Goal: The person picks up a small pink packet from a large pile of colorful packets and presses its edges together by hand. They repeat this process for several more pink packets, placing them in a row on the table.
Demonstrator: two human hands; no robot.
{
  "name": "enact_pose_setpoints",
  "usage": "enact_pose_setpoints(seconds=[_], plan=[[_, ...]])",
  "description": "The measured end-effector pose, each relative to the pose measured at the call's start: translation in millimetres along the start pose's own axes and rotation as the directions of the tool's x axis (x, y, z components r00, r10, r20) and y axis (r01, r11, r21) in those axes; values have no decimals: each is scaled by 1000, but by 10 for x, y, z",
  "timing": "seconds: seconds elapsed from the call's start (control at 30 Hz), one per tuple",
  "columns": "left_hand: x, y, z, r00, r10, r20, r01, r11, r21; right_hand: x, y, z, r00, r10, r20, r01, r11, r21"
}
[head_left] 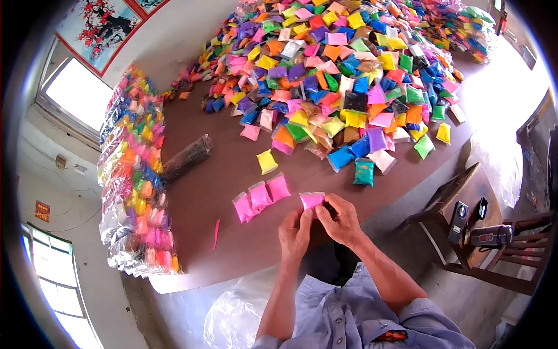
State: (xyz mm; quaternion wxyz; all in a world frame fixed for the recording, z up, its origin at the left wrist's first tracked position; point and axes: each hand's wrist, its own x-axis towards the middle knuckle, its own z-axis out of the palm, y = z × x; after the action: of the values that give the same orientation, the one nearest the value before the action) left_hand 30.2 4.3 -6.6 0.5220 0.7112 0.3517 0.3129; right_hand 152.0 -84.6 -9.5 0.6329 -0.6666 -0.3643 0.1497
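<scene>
Between my two hands, near the table's front edge, is a small clear packet with pink filling [312, 200]. My left hand [295, 231] pinches its lower left side. On its right side are the fingers of my right hand [342, 222], closed on the same packet. Just left of my hands lies a row of pink packets [260, 198], edges touching or overlapping. A thin pink strip [217, 234] rests farther left, and a yellow packet [267, 162] lies beyond the row.
A big heap of many-coloured packets [349, 75] covers the back of the brown table [197, 227]. Filled bags of packets [139, 174] line its left edge, beside a dark rolled bundle [187, 157]. At right, a wooden stand [459, 203] holds a dark bottle [491, 235].
</scene>
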Motion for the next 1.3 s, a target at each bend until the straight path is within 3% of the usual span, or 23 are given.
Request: enact_pose_setpoints(seconds=[0.03, 0.37, 0.43, 0.6, 0.87, 1.03, 1.2, 1.3], plan=[[-18, 14, -17, 1000, 9, 12, -10, 996, 88, 1, 1, 5, 1000, -27, -7, 27, 999, -19], [-13, -3, -36, 999, 19, 43, -25, 990, 136, 11, 0, 10, 1000, 13, -4, -13, 1000, -20], [-11, 11, -17, 1000, 10, 19, -10, 1000, 6, 1, 22, 11, 1000, -10, 1, 10, 999, -33], [0, 15, -45, 999, 43, 24, -45, 996, 72, 12, 54, 12, 997, -78, 27, 80, 995, -53], [0, -66, -10, 996, 85, 0, -84, 993, 81, 25, 10, 13, 999, 5, 48, -3, 999, -49], [-13, 15, -40, 999, -31, 23, 32, 998, -55, 12, 43, 20, 999, -31, 38, 33, 999, -44], [-7, -69, -48, 1000, 6, -6, -6, 1000, -3, 34, 9, 8, 992, -99, 75, 105, 990, -93], [-6, -102, -16, 999, 8, -38, -10, 999, -45, 31, -102, -6, 996, 7, 88, -6, 1000, -17]])
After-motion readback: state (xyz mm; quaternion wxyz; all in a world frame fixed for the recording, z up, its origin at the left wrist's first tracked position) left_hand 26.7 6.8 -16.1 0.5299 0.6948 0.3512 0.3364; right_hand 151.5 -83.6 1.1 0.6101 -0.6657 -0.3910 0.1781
